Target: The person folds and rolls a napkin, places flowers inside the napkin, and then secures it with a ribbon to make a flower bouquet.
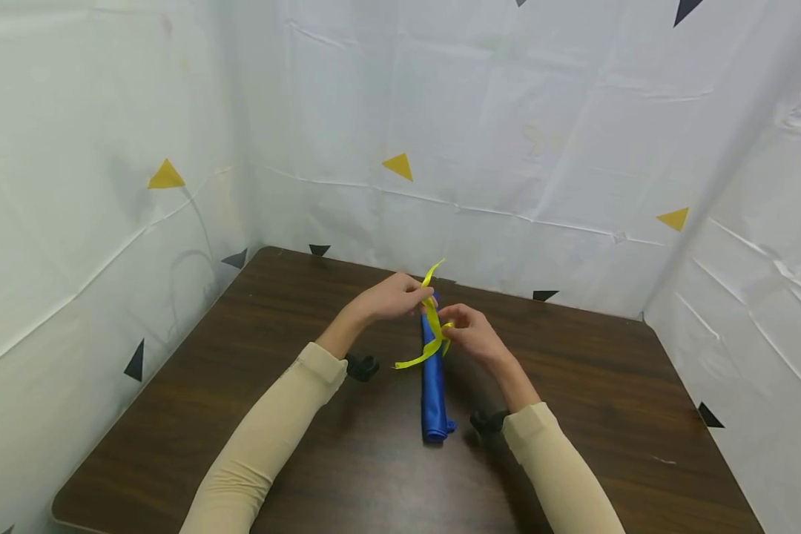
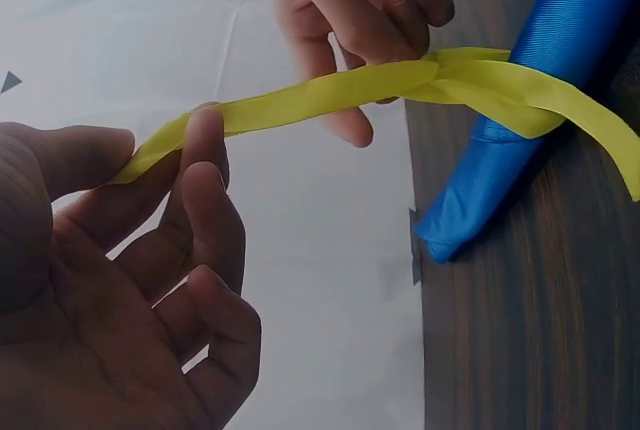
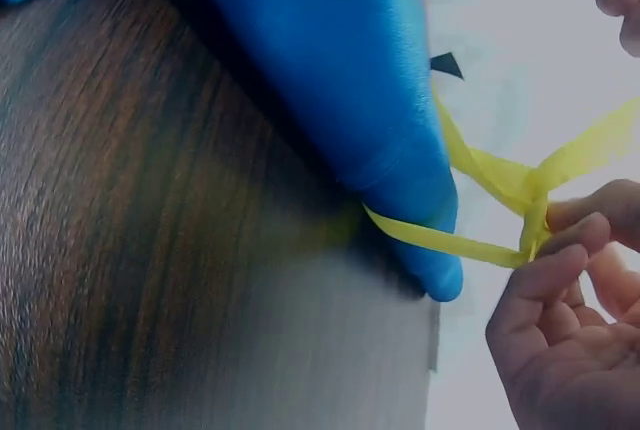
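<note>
A rolled bundle of shiny blue cloth (image 1: 434, 386) lies lengthwise on the table, its narrow end away from me. Round it near that far end runs a yellow ribbon (image 2: 330, 96), crossed over itself, with one loose tail hanging to the left in the head view. My left hand (image 1: 395, 297) pinches one ribbon end between thumb and forefinger and draws it out in a straight line. At the crossing, my right hand (image 3: 570, 320) pinches the ribbon with its thumb and fingertips, just beside the blue roll.
The dark wood table (image 1: 574, 386) is bounded by white sheeting (image 1: 494, 133) at the back and sides, with yellow and black triangles on it. Black straps (image 1: 363, 367) sit at both wrists.
</note>
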`<state>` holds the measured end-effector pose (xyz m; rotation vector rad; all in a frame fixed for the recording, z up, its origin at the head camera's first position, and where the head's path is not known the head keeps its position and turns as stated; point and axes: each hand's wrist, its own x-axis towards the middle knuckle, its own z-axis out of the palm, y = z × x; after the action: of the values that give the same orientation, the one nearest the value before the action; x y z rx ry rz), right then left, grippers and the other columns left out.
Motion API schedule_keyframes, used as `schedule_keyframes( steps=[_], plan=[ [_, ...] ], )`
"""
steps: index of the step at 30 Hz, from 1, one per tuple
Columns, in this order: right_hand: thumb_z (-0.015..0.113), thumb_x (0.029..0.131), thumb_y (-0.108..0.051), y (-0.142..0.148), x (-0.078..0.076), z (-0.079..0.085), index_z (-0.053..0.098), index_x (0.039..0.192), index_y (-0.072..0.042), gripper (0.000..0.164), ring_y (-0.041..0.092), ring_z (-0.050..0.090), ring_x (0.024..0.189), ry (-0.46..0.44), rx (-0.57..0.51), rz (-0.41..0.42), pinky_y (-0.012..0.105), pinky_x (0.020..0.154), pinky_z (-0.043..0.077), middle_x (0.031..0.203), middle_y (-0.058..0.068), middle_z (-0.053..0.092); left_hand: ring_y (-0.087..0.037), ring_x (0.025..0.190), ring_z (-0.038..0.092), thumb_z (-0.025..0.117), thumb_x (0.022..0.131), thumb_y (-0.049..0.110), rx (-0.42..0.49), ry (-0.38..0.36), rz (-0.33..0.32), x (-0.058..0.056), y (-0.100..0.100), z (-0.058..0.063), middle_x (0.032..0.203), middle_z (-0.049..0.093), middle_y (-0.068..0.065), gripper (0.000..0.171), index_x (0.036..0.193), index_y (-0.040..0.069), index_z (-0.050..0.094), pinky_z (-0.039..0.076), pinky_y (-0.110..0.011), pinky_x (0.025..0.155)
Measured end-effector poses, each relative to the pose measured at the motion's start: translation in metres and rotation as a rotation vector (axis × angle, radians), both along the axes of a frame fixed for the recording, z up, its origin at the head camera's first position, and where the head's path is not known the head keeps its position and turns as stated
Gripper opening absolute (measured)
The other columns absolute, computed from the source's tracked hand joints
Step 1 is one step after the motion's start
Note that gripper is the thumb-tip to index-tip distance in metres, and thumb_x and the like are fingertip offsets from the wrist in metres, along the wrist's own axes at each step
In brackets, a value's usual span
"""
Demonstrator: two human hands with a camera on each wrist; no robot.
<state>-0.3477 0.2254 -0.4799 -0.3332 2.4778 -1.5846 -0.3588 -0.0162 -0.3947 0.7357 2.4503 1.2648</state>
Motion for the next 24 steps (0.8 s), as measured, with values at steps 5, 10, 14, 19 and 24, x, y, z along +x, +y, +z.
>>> schedule_keyframes(
  steps=[5,10,14,19,24],
  plan=[
    [0.065,0.102,-0.004,-0.0038,0.0005,0.0,0.062,0.136,0.003,0.036,0.024,0.057,0.084,0.124,0.047,-0.039,0.033,0.073,0.055,0.108,0.019,0.062,-0.016,0.066,0.043,0.052,0.115,0.032,-0.01,0.001,0.004,0.0003,0.0,-0.0015,0.09,0.07,-0.007,0.039,0.113,0.005,0.08,0.032,-0.025,0.057],
    [0.068,0.103,-0.01,-0.0065,-0.0008,-0.0035,0.067,0.125,-0.001,0.023,0.027,0.063,0.089,0.207,0.148,-0.125,0.033,0.076,0.057,0.113,0.018,0.069,-0.018,0.073,0.05,0.052,0.115,0.034,-0.016,0.012,-0.025,-0.0003,-0.0004,-0.0029,0.096,0.075,-0.007,0.039,0.115,0.007,0.081,0.037,-0.027,0.062],
    [0.068,0.106,-0.019,-0.0059,-0.0003,-0.007,0.07,0.117,-0.009,0.015,0.027,0.068,0.091,0.26,0.285,-0.189,0.041,0.08,0.057,0.108,0.012,0.074,-0.019,0.08,0.057,0.052,0.115,0.035,-0.022,0.017,-0.046,-0.0006,0.0002,-0.0025,0.099,0.077,-0.007,0.039,0.116,0.008,0.081,0.043,-0.028,0.068],
    [0.064,0.109,-0.019,-0.0033,0.0008,-0.0063,0.07,0.121,-0.003,0.021,0.029,0.067,0.086,0.223,0.187,-0.171,0.036,0.074,0.056,0.106,0.015,0.074,-0.021,0.085,0.062,0.051,0.115,0.035,-0.032,0.018,-0.051,0.0009,0.0008,-0.0005,0.1,0.077,-0.007,0.04,0.117,0.007,0.08,0.044,-0.028,0.07],
    [0.062,0.111,-0.026,0.0024,-0.0016,0.0011,0.064,0.135,0.003,0.038,0.024,0.063,0.073,0.005,-0.076,-0.151,0.031,0.068,0.056,0.111,0.016,0.071,-0.02,0.08,0.058,0.051,0.115,0.035,-0.049,0.019,-0.049,-0.0012,0.0017,-0.0015,0.097,0.076,-0.006,0.04,0.114,0.008,0.081,0.041,-0.027,0.066]
  ],
)
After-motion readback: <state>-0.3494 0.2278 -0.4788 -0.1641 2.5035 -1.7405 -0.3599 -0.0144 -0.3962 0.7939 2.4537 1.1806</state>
